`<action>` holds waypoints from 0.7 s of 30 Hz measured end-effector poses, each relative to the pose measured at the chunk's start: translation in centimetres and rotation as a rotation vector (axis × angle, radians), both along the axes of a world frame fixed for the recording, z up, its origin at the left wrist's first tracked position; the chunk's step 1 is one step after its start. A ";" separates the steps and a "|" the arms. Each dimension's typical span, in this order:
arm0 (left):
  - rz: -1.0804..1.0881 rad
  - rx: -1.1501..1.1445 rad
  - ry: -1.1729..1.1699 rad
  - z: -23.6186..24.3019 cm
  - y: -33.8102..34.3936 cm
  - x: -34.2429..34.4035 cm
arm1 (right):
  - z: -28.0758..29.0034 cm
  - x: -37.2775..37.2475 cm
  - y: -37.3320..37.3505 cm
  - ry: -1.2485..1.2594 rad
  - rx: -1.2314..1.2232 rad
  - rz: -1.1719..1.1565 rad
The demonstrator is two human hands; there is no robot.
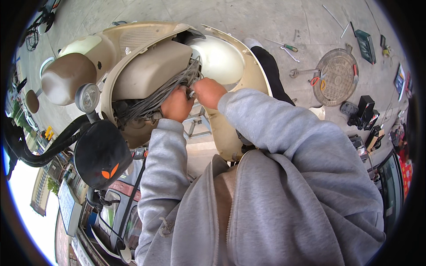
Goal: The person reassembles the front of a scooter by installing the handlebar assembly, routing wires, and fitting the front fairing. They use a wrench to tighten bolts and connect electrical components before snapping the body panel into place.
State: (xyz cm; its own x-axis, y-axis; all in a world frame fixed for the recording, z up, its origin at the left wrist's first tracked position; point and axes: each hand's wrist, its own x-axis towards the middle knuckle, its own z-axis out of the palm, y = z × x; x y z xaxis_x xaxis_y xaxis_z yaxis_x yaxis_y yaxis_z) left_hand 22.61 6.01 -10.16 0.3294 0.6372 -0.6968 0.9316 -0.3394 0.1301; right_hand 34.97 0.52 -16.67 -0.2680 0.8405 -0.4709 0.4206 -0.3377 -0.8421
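The body of a beige scooter [153, 66] is opened up before me, and a thick bundle of grey wires [155, 98] runs along the gap beside its smooth inner cover. My left hand [176, 105] is closed on the wires at the bundle's near side. Close against it, my right hand [208, 92] is closed too, its fingers curled in toward the left fingertips. Between the hands shows a small pale piece [191, 93], too small to name. What the right fingertips pinch is hidden. A cream body panel [258, 60] curves behind the right hand.
A round black mirror [101, 153] and handlebar stand at the left. To the right, an adjustable wrench [301, 72], a screwdriver [289, 47] and orange-handled pliers [317, 80] lie near a round manhole cover [339, 86]. A dark green tray [365, 46] sits farther off.
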 end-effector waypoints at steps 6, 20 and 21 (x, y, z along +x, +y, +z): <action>-0.014 0.023 0.011 -0.3 -0.1 -0.2 | 0.1 -0.4 -0.1 -0.023 -0.028 0.002; -0.042 0.038 -0.014 -0.4 -0.1 -0.7 | -0.4 -0.2 0.3 0.165 -0.170 -0.192; -0.040 0.041 -0.039 -0.4 -0.1 -0.7 | -0.6 -0.2 0.2 0.152 -0.176 -0.214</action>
